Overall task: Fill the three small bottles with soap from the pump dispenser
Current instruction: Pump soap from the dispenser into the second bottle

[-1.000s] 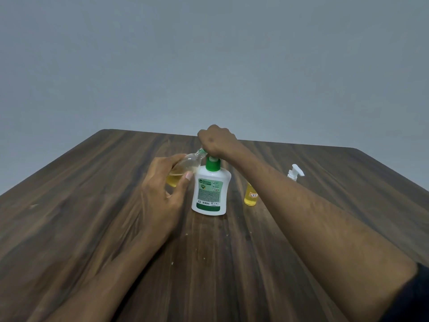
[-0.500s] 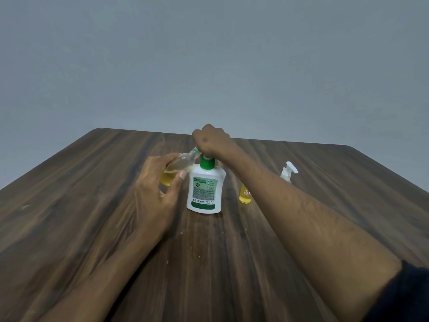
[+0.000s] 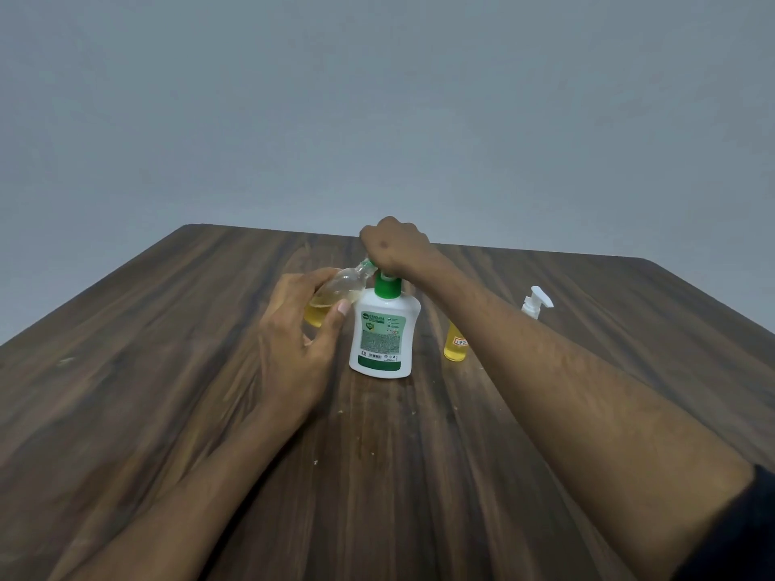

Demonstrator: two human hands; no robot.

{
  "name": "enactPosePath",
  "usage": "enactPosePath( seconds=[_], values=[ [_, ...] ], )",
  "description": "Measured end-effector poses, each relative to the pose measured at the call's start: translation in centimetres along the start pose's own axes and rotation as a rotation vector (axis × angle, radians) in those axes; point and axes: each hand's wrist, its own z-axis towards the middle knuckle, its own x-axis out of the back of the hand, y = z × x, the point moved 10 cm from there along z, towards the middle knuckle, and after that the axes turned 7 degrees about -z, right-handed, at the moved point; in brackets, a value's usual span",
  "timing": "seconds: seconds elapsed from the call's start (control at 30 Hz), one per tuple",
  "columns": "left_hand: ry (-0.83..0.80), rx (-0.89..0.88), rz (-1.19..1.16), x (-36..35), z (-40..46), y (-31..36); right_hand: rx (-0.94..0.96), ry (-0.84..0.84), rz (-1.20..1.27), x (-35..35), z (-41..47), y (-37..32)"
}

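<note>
Beside the pump dispenser (image 3: pixel 384 329), a tilted small bottle (image 3: pixel 335 292), mouth toward the spout.

White pump dispenser (image 3: pixel 384 337) with the green collar stands upright mid-table (image 3: pixel 167 371); right hand (image 3: pixel 394 247) sits curled on top of its pump head; left hand (image 3: pixel 295 329) at about 9 o'clock of it grips a small clear bottle (image 3: pixel 335 293), tilted, neck up at the nozzle, yellow soap pooled low; at 3 o'clock another small bottle (image 3: pixel 455 348) of yellow soap stands partly behind the right forearm; a white pump top (image 3: pixel 536 301) shows just past it.
</note>
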Motion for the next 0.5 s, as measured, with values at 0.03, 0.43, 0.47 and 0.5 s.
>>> enactPosePath(
  seconds=[0.03,0.43,0.47,0.5],
  values=[
    [0.008,-0.004,-0.004,0.09,0.00,0.14,0.008,0.016,0.003,0.25,0.08,-0.07],
    [-0.002,-0.005,0.002,0.00,0.00,0.06,-0.006,-0.009,0.021,-0.32,0.04,0.29],
    [-0.001,-0.004,0.002,0.03,-0.03,0.06,-0.006,-0.010,0.015,-0.32,0.00,0.21],
    [0.004,-0.006,0.002,0.09,-0.04,0.13,-0.008,0.004,0.012,-0.08,0.04,0.11]
  ],
)
